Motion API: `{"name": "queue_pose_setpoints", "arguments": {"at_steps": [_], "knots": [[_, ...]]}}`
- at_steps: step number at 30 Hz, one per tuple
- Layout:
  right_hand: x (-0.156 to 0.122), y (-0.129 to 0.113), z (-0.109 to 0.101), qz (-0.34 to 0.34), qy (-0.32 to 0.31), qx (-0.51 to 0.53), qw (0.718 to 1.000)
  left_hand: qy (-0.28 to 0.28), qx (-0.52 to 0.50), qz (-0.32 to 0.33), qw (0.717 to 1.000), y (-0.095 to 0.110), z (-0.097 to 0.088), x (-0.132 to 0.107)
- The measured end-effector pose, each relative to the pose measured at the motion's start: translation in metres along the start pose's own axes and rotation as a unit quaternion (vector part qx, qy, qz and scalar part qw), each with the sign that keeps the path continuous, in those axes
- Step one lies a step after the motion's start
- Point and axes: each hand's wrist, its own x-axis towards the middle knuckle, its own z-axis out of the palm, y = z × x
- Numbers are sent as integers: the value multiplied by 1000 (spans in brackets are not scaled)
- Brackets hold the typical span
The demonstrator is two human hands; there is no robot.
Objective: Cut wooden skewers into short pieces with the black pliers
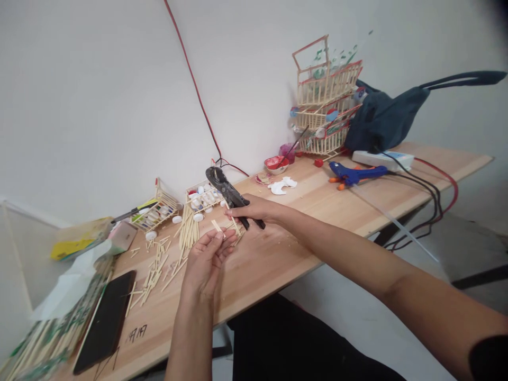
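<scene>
My left hand [208, 259] pinches a few short pieces of pale wooden stick [216, 226] between thumb and fingertips, just above the table. Beside it, my right hand [256, 209] is wrapped round the handles of a black hand cutter [228, 190], whose rounded head points up and away from me. Another thin stick [235, 225] stands between the two hands, by my right fingertips; which hand holds it I cannot tell. Left of my hands, a bundle of longer sticks [188, 230] lies with many short cut pieces [153, 275] scattered around.
Small stick-built carts [159, 211] stand at the back, with stacked stick baskets [329, 87] farther right. A blue glue gun [357, 173], power strip [383, 160], dark bag [391, 119] and red paint bowl [277, 165] are rightward. A black phone [105, 323] lies left.
</scene>
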Motion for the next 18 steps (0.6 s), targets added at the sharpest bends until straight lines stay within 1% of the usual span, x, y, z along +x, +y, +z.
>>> {"name": "queue_pose_setpoints", "arguments": {"at_steps": [2,3,5,7,10,11,13,15,18], "knots": [[-1,-4,-2,15,4,-31,999,12,-7,-7,1000,2,-1,-1],[-2,-6,-5,27,13,-64,997,19,-11,-9,1000,4,-1,-2],[-3,-11,-12,56,45,-170,983,33,-16,-13,999,6,-1,-4],[-4,-14,-21,71,88,-306,945,43,-21,-17,999,9,-2,-5],[-5,-16,-34,77,142,-479,863,49,-25,-20,998,11,-5,-7],[-5,-16,-36,94,155,-521,834,48,-24,-20,998,11,-5,-7],[-7,-17,-38,158,162,-575,786,43,-17,-18,999,10,-7,-7],[-8,-19,-37,229,150,-596,755,34,-9,-14,999,8,-8,-6],[-9,-20,-33,295,137,-600,731,20,2,-3,1000,4,-9,-4]]}}
